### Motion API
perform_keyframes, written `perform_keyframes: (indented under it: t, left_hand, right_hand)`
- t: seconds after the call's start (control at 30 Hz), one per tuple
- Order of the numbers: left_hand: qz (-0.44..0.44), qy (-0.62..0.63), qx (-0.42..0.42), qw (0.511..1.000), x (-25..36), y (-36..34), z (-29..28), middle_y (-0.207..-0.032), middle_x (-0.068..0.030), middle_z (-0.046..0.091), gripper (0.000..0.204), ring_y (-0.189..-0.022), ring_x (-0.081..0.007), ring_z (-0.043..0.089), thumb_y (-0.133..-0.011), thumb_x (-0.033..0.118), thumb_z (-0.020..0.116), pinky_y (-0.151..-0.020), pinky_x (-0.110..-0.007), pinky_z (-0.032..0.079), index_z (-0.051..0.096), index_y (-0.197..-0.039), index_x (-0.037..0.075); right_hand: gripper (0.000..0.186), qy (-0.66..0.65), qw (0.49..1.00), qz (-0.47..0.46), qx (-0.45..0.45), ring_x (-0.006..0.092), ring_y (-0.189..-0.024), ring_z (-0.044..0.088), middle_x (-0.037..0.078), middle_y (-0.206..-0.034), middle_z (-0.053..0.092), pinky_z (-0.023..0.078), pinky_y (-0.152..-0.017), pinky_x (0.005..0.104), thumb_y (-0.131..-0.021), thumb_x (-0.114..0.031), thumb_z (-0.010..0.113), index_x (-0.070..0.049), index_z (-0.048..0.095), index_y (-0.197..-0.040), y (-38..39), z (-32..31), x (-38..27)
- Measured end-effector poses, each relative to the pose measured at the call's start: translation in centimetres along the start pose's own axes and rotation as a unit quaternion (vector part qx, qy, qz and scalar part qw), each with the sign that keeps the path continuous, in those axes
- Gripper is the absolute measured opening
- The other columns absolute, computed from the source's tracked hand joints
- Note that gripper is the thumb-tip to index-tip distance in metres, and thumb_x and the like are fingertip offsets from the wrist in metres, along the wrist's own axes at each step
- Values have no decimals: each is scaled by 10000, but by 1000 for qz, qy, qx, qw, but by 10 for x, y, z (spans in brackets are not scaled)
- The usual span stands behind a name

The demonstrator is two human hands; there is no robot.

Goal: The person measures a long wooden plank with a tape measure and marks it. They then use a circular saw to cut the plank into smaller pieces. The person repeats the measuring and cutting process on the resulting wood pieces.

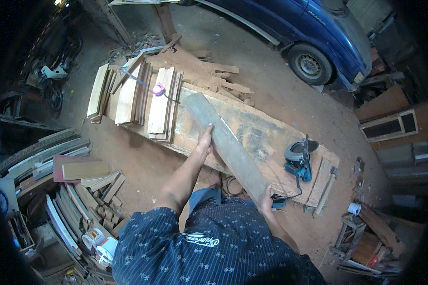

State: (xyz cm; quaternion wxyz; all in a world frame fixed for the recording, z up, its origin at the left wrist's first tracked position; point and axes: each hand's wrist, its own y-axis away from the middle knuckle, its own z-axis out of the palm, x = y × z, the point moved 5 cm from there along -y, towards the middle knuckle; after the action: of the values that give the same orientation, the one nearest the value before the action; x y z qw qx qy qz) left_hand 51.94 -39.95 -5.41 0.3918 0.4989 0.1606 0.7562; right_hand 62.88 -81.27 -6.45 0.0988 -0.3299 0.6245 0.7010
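Observation:
A long grey wooden board (228, 146) slants across my front, its far end over the workbench (261, 128) and its near end close to my body. Along the board's left edge, my left hand (205, 138) grips it near the middle. At the near end, my right hand (265, 201) holds the board's corner. To the right of the board a teal circular saw (299, 159) rests on the bench, its cord running back toward me. Beyond my left hand lie stacked pale planks (162, 102) with a pink tape measure (158, 89) on top.
Wood offcuts (104, 190) and curved strips lie on the floor at the left, with white buckets (94, 237) beside them. A blue vehicle (290, 23) stands at the far right. Sawdust (190, 64) is heaped past the bench. A wooden frame stand (356, 242) is at the near right.

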Motion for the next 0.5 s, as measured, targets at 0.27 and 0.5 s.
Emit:
perform_keyframes:
  t: [0.27, 0.5]
  left_hand:
    - [-27, -204, 25, 978, -15, 57, -40, -1031, -30, 614, 516, -869, -135, 593, -1021, 375, 626, -727, -299, 516, 534, -1430, 74]
    - [-83, -218, 123, 965, -26, 129, -150, -1283, -117, 650, 568, -963, -189, 666, -1014, 436, 618, -835, -377, 567, 525, -1436, 66]
  right_hand:
    - [742, -70, 992, -18, -108, 299, -1438, 428, 116, -1585, 434, 371, -1175, 443, -1059, -609, 388, -83, 344, -1582, -73, 44, 11]
    - [697, 32, 990, -25, -132, 288, -1445, 416, 133, -1563, 460, 338, -1184, 425, -1054, -490, 511, -10, 389, -1544, -53, 63, -36]
